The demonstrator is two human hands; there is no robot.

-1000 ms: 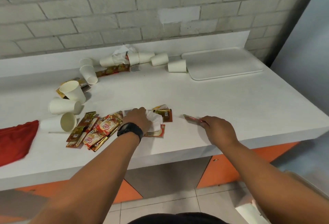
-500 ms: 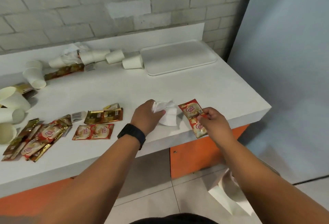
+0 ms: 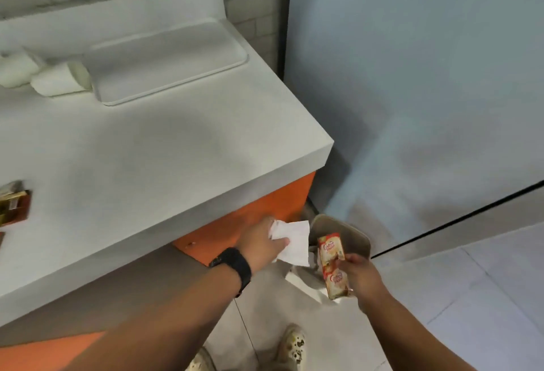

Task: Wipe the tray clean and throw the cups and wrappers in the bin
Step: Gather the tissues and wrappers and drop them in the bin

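1. The step in hand is judged to be the binning of wrappers: a red-and-white wrapper (image 3: 333, 264) is held over the bin (image 3: 351, 233) on the floor, just off the right end of the table (image 3: 164, 152).
2. The right hand (image 3: 360, 278) is seen with fingers and thumb pinched on the wrapper's lower part, so that the wrapper stands roughly upright with its top above the bin's mouth.
3. The left hand (image 3: 262, 245) is closed around a crumpled white tissue (image 3: 293, 242), held below the table's edge and just beside the bin; a dark watch (image 3: 232, 266) is worn on that wrist.
4. Both forearms are stretched forward and downward, the left in front of the orange cabinet front (image 3: 259, 211), the right nearer the floor tiles.
5. The next move is judged to call for the right fingers to be loosened so the wrapper falls inside the rim; whether the tissue is also to be dropped cannot be told.
6. The tray (image 3: 164, 61) lies at the back right of the table, with paper cups (image 3: 60, 79) on their sides touching or just beside its left edge.
7. More wrappers (image 3: 13, 205) are left at the table's left edge, so much of the clearing appears not yet done.
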